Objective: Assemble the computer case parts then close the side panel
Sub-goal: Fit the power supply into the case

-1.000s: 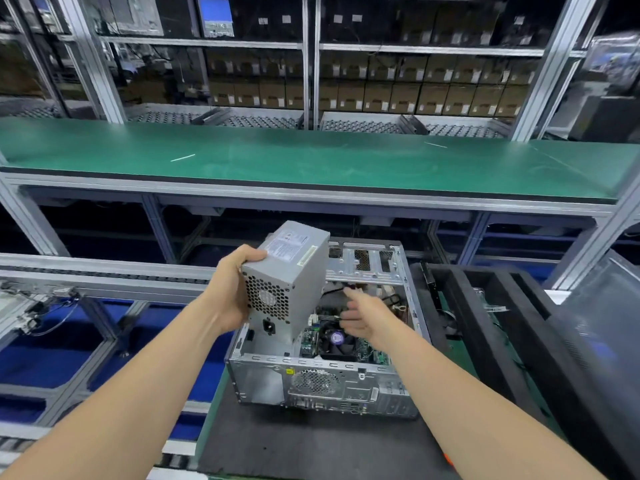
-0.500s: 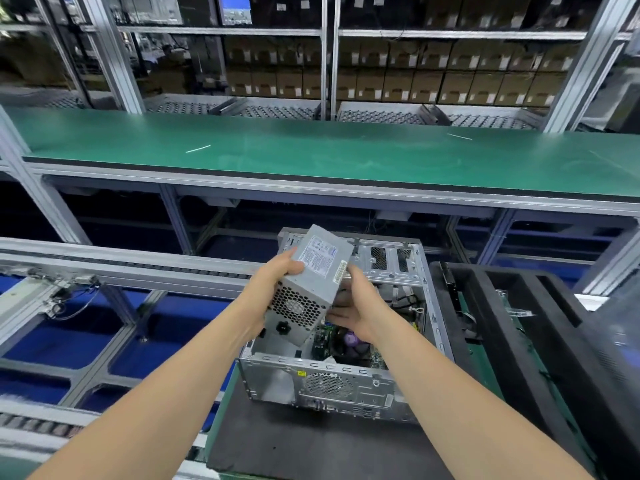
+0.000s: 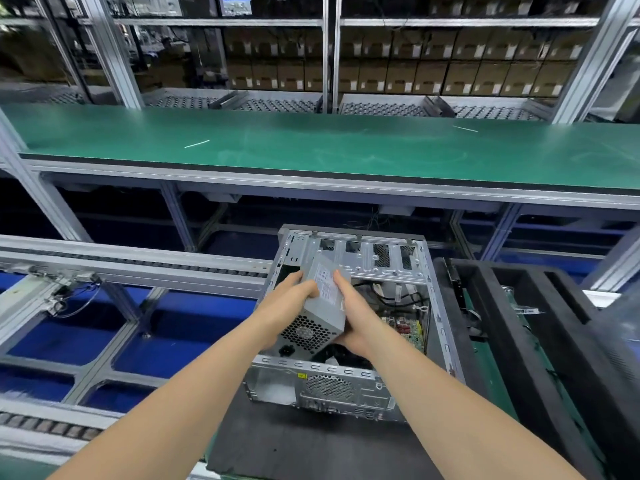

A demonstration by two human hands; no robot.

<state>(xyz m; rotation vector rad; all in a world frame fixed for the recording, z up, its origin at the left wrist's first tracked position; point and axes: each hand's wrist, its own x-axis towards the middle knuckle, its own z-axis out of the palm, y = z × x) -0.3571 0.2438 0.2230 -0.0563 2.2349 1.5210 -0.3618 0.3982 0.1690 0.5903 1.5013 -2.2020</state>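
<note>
Both hands clamp a grey, box-shaped metal power supply (image 3: 323, 308). The left hand (image 3: 287, 301) curls round its left edge and the right hand (image 3: 353, 313) cups its right side. The unit is tilted. Directly beneath the grip lies an open silver steel computer case (image 3: 346, 388) on a black foam mat (image 3: 294, 441).
</note>
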